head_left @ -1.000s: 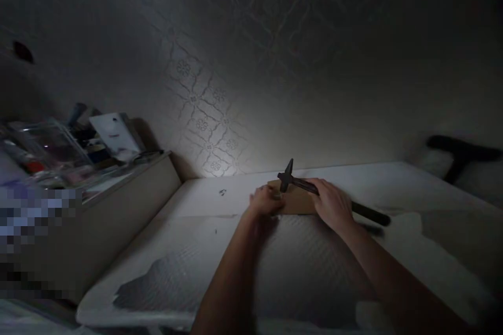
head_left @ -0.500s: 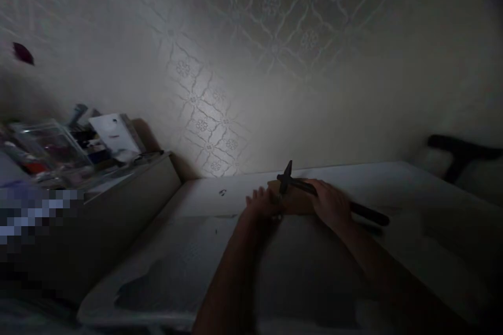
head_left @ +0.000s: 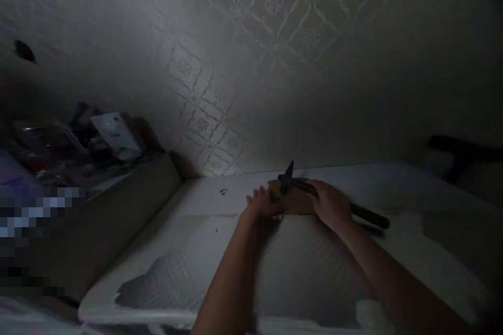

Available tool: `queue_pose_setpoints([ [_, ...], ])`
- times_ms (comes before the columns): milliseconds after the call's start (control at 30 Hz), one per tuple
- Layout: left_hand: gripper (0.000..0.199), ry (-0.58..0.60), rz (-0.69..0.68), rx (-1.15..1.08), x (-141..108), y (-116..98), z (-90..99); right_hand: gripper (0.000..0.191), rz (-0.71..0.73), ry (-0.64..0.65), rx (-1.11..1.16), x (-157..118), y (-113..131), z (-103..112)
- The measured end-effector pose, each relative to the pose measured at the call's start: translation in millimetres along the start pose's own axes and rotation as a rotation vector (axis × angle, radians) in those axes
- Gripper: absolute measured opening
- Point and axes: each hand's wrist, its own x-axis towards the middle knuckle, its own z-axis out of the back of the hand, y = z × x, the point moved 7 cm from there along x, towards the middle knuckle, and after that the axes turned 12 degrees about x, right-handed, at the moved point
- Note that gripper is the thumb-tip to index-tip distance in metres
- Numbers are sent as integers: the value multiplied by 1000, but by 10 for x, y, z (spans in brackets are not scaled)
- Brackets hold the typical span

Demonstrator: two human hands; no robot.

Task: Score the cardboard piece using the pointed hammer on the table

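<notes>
My right hand [head_left: 332, 205] is wrapped round the handle of a hammer [head_left: 369, 214], whose end sticks out to the right. The dark hammer head [head_left: 286, 180] is over the left part of a flat brown piece [head_left: 301, 202], apparently cardboard or board, lying on the white table. Close beside the head, my left hand [head_left: 262, 206] rests at the piece's left edge. Its thumb and forefinger are drawn together just under the head, while the other fingers lean up and away. Something small and pale shows at those fingertips, too dim to name.
A small dark item [head_left: 223, 191] lies on the white table [head_left: 204, 199] to the left. Further left, a cabinet [head_left: 133, 209] carries a white box [head_left: 116, 131] and clutter. A dark T-shaped object [head_left: 459, 149] stands at the right. The patterned wall [head_left: 275, 89] rises behind the table.
The hands and the hammer have barely moved. The light has shifted: the arms and tabletop look brighter, the wall and cabinet clutter darker.
</notes>
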Motion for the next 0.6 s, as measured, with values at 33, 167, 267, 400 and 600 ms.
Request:
queue_pose_setpoints([
  [33,90,-8,-3,2,-5,-4,10,33,1,-4,4,-1,1,1],
  [167,91,-8,-5,12,-2,-4,4,33,-12,-19,2,-10,-1,9],
  [267,91,-15,-6,12,7,-1,-3,32,-25,-8,-19,-14,-10,-6],
  [400,89,-14,-12,0,2,-3,1,32,-29,-17,-19,-11,-24,-5],
  [600,89,-15,0,3,15,13,-2,30,-29,-3,-33,-11,-27,-15],
])
